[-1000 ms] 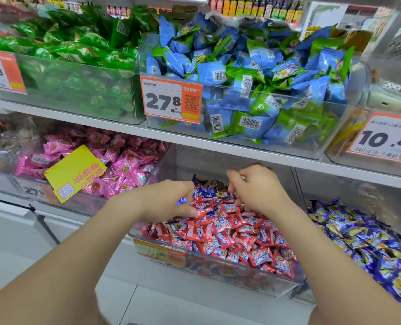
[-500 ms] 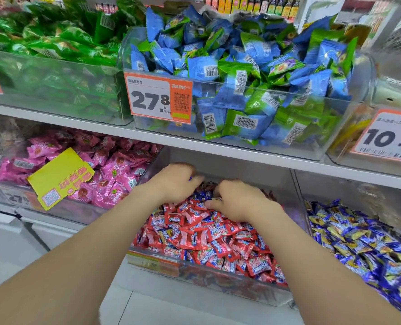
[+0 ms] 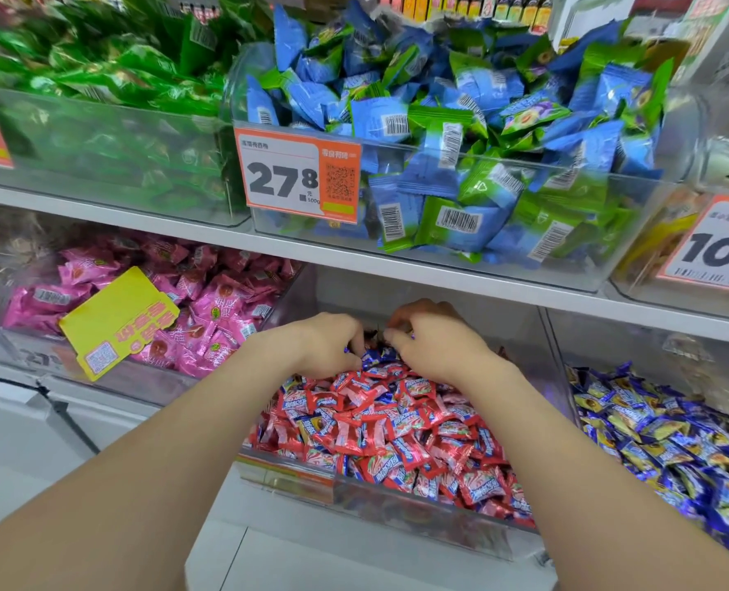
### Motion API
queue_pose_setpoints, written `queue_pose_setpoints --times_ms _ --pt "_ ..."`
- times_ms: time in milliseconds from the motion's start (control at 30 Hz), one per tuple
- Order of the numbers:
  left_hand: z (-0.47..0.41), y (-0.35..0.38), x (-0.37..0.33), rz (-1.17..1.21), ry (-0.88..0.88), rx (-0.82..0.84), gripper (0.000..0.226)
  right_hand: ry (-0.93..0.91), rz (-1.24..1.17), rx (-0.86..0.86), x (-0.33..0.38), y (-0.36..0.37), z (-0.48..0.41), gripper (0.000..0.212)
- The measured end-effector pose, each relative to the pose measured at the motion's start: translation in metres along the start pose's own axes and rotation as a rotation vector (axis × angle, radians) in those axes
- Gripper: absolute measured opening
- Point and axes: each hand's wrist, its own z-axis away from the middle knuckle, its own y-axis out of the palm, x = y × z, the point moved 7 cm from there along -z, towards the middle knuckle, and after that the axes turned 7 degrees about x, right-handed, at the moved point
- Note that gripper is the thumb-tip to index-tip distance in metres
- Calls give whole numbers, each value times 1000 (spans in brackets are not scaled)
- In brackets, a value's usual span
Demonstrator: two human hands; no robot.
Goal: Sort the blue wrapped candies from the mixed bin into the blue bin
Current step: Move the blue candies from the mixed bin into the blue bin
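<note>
The mixed bin (image 3: 354, 499) sits at 6 o'clock, heaped mostly with red candies (image 3: 375, 428), and the blue bin (image 3: 653, 347) stands just beside it at 4 o'clock. The left hand (image 3: 333, 343) and right hand (image 3: 435, 345) are close together at the bin's 12 o'clock end, fingers curled down, each pinching at the small cluster of blue wrapped candies (image 3: 377, 357) between them. To do this well, take only blue wrappers, shake off any red ones, and carry them over the dividing wall towards 3 o'clock.
</note>
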Motion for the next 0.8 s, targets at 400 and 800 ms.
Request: queue_pose_setpoints --times_ms 400,800 --pt "11 -8 19 -1 -38 -155 17 -43 66 258 20 32 -14 20" --pt "14 -25 7 76 -121 -375 42 124 -211 84 -11 -10 2 37"
